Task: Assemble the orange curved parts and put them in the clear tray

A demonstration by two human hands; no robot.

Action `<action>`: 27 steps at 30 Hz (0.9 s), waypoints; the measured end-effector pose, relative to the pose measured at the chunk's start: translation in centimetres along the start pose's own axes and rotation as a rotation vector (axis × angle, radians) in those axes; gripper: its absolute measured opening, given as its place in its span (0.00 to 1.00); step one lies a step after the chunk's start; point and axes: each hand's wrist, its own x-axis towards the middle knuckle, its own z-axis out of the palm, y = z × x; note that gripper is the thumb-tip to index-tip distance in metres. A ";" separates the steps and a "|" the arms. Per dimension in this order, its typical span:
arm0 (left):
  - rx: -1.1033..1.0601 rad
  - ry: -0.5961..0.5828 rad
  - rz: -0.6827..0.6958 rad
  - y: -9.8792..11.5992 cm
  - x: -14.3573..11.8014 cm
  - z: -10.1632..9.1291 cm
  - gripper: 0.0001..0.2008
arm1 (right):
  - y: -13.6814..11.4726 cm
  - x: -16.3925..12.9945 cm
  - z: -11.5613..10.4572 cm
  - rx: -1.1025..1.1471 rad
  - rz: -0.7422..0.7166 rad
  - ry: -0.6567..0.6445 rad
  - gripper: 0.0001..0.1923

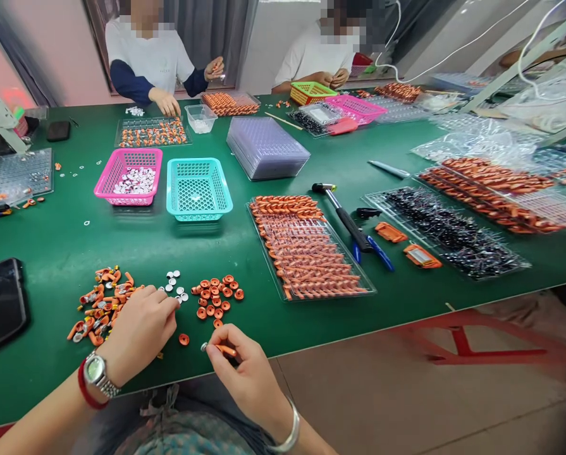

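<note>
My right hand pinches a small orange bent piece with a silvery white disc at its tip, just over the table's front edge. Fingers drawn together, my left hand lies at a group of small white discs; its fingertips are partly hidden, and I cannot make out what they hold. Small orange round cups lie between and beyond my two hands. Behind my left hand spreads a pile of orange bent pieces with yellow and silvery ends, partly covered by the hand. One loose orange cup sits between my hands.
A phone lies at left. Ahead stand a pink basket of white parts, a turquoise basket and stacked clear trays. A tray of orange pieces and a hammer lie right. Two people sit opposite.
</note>
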 end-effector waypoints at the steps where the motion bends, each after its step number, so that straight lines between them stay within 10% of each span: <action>1: -0.034 0.029 -0.010 0.1 -0.3 0.1 0.10 | -0.3 -0.1 0.1 0.008 -0.025 -0.001 0.07; 11: -0.692 0.239 -0.154 2.7 -5.1 1.1 0.11 | -2.1 -1.5 0.5 0.022 -0.270 -0.071 0.06; 27: -0.913 0.388 -0.256 4.0 -7.4 1.9 0.08 | -3.4 -1.8 -0.1 -0.118 -0.146 -0.071 0.07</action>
